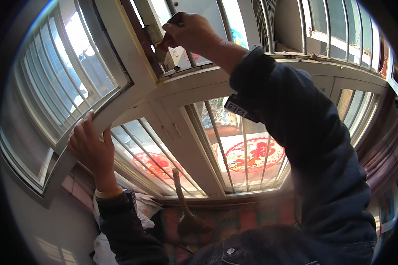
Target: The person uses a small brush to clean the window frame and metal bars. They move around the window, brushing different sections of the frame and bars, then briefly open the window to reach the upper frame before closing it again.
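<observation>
My left hand (92, 145) rests with spread fingers on the lower edge of a white window sash (109, 109) that stands swung out at the left. Raised at the upper middle, my right hand (192, 31) grips a small flat tool (162, 51), a scraper or a brush; its exact kind is unclear. The tool's flat end is at the inner side of the white window frame (147, 63), beside the open gap with metal bars. Whether it touches the frame cannot be told. Part of the tool is hidden by my fingers.
Vertical metal bars (268, 29) stand behind the window openings. Below the sill, lower panes carry round red paper decorations (254, 154). A short-handled broom (190, 222) is on a red and green patterned cloth (252, 215). White bags (146, 207) lie at lower left; a pink curtain (384, 155) hangs right.
</observation>
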### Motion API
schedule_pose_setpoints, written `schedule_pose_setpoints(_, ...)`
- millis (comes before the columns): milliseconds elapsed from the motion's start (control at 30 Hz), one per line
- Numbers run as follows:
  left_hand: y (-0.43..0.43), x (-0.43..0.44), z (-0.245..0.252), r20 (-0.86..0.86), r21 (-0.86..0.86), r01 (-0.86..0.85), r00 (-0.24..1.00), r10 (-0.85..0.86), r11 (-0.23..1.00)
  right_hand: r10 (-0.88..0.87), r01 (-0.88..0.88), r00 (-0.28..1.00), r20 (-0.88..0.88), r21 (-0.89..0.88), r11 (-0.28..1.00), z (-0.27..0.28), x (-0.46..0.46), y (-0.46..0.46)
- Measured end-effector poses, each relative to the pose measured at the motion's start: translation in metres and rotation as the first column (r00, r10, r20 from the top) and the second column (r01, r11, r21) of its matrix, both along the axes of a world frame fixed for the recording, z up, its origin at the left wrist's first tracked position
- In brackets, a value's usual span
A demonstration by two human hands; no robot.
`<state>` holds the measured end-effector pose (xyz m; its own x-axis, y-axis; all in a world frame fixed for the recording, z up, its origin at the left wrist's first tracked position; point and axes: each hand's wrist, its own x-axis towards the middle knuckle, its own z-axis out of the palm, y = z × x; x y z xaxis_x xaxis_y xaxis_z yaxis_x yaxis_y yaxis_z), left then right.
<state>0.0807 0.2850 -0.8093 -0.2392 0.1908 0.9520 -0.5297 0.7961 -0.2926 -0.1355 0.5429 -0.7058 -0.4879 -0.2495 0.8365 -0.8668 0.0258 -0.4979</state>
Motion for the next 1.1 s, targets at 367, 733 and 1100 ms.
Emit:
schedule_pose_setpoints(367, 0.002, 0.001, 0.001, 0.012, -0.009, 0.004, 1.0, -0.004, 1.0, 0.098, -0.069, 0.982, 0.159, -0.177, 0.982, -0.011, 0.018, 0.007)
schedule_pose_setpoints(733, 0.008, 0.005, 0.004, 0.03, -0.002, 0.056, 0.998, -0.056, 0.998, 0.166, -0.144, 0.979, 0.116, -0.178, 0.973, -0.033, 0.038, -0.001)
schedule_pose_setpoints(1100, 0.009, 0.004, 0.004, 0.003, -0.086, 0.019, 1.0, -0.019, 0.996, 0.087, -0.085, 0.996, -0.014, -0.425, 0.901, -0.001, 0.009, 0.017)
